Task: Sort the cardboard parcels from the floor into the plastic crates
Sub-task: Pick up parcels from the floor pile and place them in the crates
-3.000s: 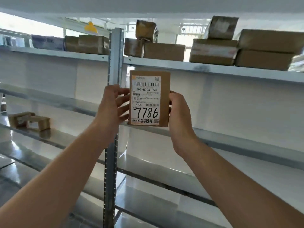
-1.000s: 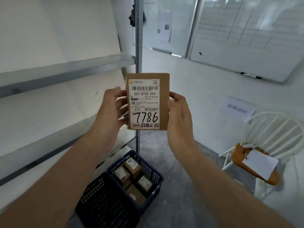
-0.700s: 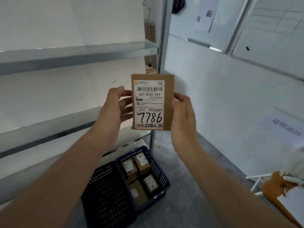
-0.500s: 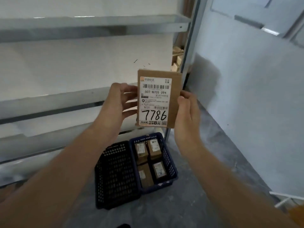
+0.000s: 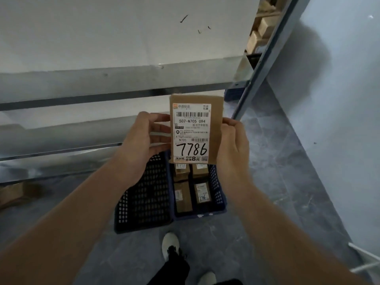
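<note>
Parcel (image 5: 196,128) — flat brown cardboard, white label, handwritten "7786" — upright.

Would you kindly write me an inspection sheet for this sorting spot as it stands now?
Surface: grey floor, bare around the crates.
Job's things: parcel marked 7786 held upright above the crates; blue crate holds four labelled parcels; black crate beside it, touching, looks empty.
Clutter: brown cardboard on the floor at far left.
Grippers: left hand and right hand grip the parcel's side edges.
Cables: nothing seen.
Surroundings: metal shelving behind the crates, boxes beyond its upright, pale wall on the right, person's shoe below.
</note>
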